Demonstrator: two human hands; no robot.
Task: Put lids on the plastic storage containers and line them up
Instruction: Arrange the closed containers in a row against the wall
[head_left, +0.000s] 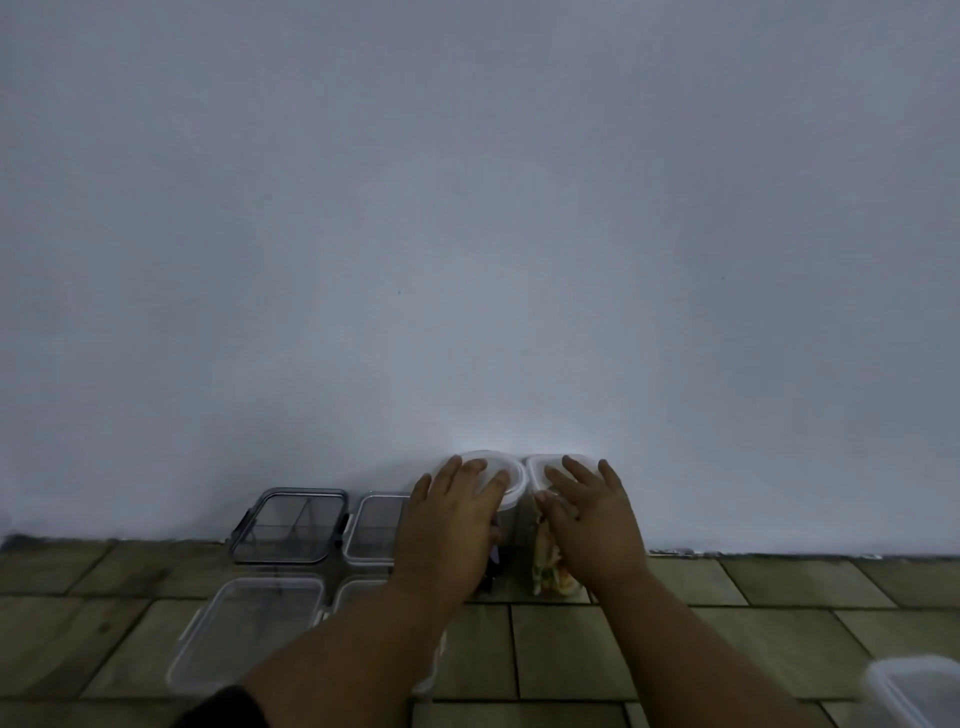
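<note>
The left hand (452, 519) lies palm down with its fingers straight and slightly spread across a round white plastic lid (493, 458). Beside it the right hand (592, 519) lies the same way, fingers fanned flat over a white plastic lid with rounded corners (537, 465). Neither hand curls round anything. Both forearms reach forward from the bottom edge, the left one coming out of a dark sleeve (223, 706). Each lid sits on a tall clear container, the one under the left hand showing dark contents (493, 561) and the one under the right hand showing yellow and orange contents (550, 571). These two stand just beside each other on the tiled floor (571, 649), against a plain pale wall (467, 208). Left of them along the wall stand a rectangular clear container with a dark grey clip lid (291, 525) and a clear-lidded rectangular container (374, 525). In front of those are a larger clear-lidded box (249, 634) and another box partly hidden by the left forearm (358, 592). Well apart, at the lower right corner, part of one more clear lidded container (919, 691) shows.
</note>
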